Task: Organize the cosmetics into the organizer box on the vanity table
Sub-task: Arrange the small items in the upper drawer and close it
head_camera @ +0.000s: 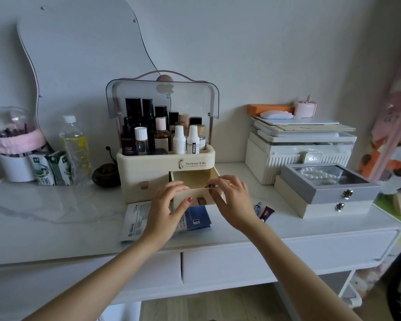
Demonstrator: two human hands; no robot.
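Note:
A cream organizer box (146, 167) stands mid-table with its clear lid raised and several bottles (162, 133) upright in its top tray. Its lower right drawer (196, 179) is pulled out and looks empty. My left hand (166, 208) grips the drawer's front panel at its left end, thumb on the face. My right hand (233, 200) holds the panel's right end, fingers curled over the top edge. Flat sachets, white (136, 218) and blue (198, 218), lie on the table under the drawer. Two small tubes (264, 212) lie to the right of my right hand.
Grey and cream jewellery boxes (329, 193) sit at the right, with a white storage case (296, 154) stacked with items behind. At the left stand a water bottle (75, 144), milk cartons (52, 169), a brush holder (15, 144) and a dark round object (105, 174). A mirror (83, 54) hangs behind.

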